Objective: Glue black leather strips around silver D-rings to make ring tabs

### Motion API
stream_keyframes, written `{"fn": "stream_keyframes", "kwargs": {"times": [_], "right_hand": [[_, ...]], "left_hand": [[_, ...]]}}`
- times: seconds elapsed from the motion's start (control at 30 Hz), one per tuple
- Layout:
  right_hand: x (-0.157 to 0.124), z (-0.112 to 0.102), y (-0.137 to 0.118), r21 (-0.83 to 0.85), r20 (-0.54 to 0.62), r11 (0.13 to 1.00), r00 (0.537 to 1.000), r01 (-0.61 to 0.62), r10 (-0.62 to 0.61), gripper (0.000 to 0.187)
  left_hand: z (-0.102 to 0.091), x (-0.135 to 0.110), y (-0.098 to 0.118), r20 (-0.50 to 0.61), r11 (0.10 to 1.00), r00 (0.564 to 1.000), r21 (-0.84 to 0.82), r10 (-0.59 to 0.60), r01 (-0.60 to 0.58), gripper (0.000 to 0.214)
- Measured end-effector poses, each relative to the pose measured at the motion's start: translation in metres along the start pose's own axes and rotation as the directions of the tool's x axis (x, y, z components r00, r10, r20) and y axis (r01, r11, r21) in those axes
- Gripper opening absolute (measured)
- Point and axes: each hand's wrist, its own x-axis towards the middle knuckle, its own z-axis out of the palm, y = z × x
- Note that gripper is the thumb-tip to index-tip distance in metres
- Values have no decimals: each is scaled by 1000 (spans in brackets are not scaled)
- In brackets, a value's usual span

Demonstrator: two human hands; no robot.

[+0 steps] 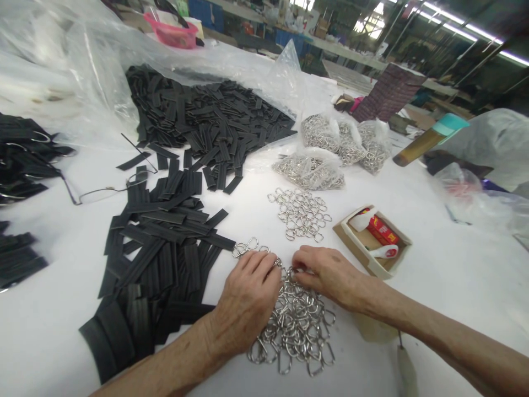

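My left hand (248, 300) lies palm down on the near pile of metal D-rings (295, 331), its fingers bent and pressing on the rings at the pile's far edge. My right hand (326, 273) rests beside it, fingertips curled and pinching among the same rings. A fan of black strap pieces (165, 248) lies just left of my left hand. A second, smaller scatter of D-rings (301, 212) sits a little beyond both hands.
A big heap of black straps (206, 118) lies on clear plastic at the back. Bags of rings (343, 140) stand at the back right. A small cardboard tray (374, 240) holds a red box. Eyeglasses (103, 190) lie left. More strap bundles (20, 160) sit far left.
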Motion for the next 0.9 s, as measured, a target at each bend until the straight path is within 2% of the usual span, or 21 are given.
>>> {"fn": "stream_keyframes", "kwargs": {"times": [0.13, 0.37, 0.7, 0.9], "right_hand": [[3, 7, 2, 8, -13, 998, 998, -57, 57, 11], [11, 3, 9, 59, -53, 985, 985, -161, 164, 15], [11, -2, 28, 310, 26, 937, 987, -161, 161, 10], [14, -4, 29, 295, -6, 941, 985, -164, 173, 11]], "left_hand": [[0, 1, -1, -28, 1000, 1000, 0, 10, -10, 12], [0, 1, 0, -16, 1000, 1000, -12, 11, -11, 11], [0, -1, 0, 12, 1000, 1000, -2, 0, 0, 10], [2, -3, -1, 23, 1000, 1000, 1, 2, -2, 11]]}}
